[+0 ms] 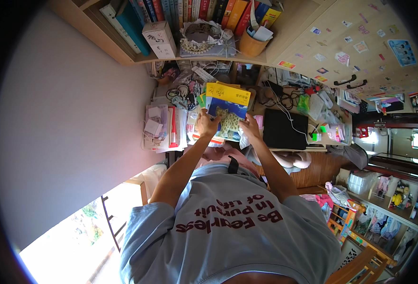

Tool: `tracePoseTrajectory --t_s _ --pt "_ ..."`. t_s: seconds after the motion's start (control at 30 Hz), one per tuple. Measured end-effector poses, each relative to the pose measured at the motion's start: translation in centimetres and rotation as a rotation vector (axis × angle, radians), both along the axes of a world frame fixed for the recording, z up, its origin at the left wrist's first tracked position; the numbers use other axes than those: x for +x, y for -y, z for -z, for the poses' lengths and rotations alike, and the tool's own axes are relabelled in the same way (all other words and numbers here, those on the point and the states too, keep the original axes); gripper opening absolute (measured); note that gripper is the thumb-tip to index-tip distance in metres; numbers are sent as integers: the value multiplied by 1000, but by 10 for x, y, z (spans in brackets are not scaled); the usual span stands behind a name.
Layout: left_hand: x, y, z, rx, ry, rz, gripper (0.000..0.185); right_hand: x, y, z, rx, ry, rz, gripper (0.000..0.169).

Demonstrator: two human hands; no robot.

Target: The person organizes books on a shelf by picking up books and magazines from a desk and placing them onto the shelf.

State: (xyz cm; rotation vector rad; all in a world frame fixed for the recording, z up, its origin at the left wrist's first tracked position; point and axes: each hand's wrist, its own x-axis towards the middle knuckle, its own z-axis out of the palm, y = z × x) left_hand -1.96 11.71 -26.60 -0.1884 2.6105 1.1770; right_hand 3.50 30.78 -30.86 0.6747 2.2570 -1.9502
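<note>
Both my hands hold a small bunch of books above the desk. The front one is a yellow and blue paperback book (232, 106) with a spotted cat on its cover. My left hand (207, 124) grips its left side, the thumb over the cover. On the opposite side my right hand (250, 126) pinches the lower right edge. More yellow covers and a green one stick out behind it. Below the books, partly hidden, is a white and red printed item (212, 139).
A stack of papers and folders (173, 127) lies left of my hands. To the right are a black flat item (286, 129), white cables (288, 115) and a green bag (303, 103). A bookshelf (201, 58) with a wooden pen cup (253, 43) overhangs the desk's back.
</note>
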Motion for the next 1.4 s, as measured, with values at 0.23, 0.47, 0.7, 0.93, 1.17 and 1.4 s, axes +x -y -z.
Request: tracePoseTrajectory --t_s 0.23,0.47,0.7,0.93,1.17,1.4 --pt "-7 6 -44 896 82 68 41 11 -22 -30 -28 -55 -79 38" --pt "28 50 -135 687 -186 199 34 -31 -70 -190 -149 -424 187 18" --pt "27 49 -150 596 -410 191 27 -54 61 -328 -83 -926 -515 22" --pt "44 66 -162 696 -416 74 31 -90 -17 -262 595 -550 -207 19" --pt "35 67 -148 583 -405 74 28 -61 54 -313 391 -972 -535 34" --pt "21 78 -144 1593 70 -442 32 -81 -5 -279 781 -680 -10 37"
